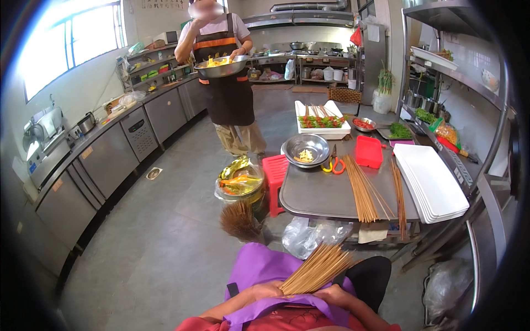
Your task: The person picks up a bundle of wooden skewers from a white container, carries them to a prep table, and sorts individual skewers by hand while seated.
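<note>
A thick bundle of bamboo skewers (316, 267) lies over my lap, fanned out away from me. At its near end, my left hand (268, 290) grips it from the left. My right hand (333, 294) holds the same end from the right, its fingertips partly hidden. A purple apron (258, 267) covers my lap beneath the skewers. On the metal table (316, 192) ahead are more loose skewers (361, 190), a thinner row of skewers (398, 198) and scissors (333, 161) with red and yellow handles. A steel bowl (306, 145) there contains pale yellow pieces.
A person (225, 99) stands ahead holding a metal basin (221, 68) of yellow food. White trays (432, 182) are stacked at the table's right; another tray (321, 132) bears skewered greens. A red stool (275, 169), lined bin (240, 182) and broom (240, 221) stand left of the table.
</note>
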Demonstrator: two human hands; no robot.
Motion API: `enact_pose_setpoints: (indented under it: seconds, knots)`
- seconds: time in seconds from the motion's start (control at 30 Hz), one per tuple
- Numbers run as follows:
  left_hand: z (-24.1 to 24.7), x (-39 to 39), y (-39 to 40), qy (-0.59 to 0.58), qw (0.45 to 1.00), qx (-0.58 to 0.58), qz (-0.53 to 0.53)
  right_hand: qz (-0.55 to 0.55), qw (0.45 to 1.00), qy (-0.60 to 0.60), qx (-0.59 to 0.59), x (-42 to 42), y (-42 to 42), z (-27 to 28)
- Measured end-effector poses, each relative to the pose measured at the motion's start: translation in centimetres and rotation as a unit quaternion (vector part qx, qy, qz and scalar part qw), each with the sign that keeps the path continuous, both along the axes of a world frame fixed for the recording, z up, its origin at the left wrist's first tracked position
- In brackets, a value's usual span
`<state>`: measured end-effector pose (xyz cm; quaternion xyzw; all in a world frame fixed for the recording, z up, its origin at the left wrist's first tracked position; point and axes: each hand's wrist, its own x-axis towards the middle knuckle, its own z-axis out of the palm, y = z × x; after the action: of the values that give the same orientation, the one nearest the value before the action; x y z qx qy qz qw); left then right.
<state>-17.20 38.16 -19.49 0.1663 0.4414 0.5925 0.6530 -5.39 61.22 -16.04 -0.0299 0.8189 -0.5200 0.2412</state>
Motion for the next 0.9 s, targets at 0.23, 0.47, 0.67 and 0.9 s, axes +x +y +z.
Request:
enact_pose_setpoints:
  seconds: [0.23,0.47,0.67,0.9]
  knots:
    - [-0.7,-0.1,-0.8,0.023,0.999,0.019,0.013,0.011,0.939,0.343,0.000,-3.0,-1.0,-11.0]
    - [2.5,0.1,-1.7,0.058,0.997,-0.004,0.049,-0.043,0.993,0.064,-0.088,-3.0,-3.4,-2.7]
    - [1.9,0.7,-3.0,-0.180,0.969,0.098,0.138,0.033,0.984,0.107,-0.139,-4.6,-4.0,2.0]
    - [-2.7,0.6,-4.8,-0.174,0.967,0.105,0.154,-0.021,0.969,0.245,-0.006,-6.0,0.3,0.1]
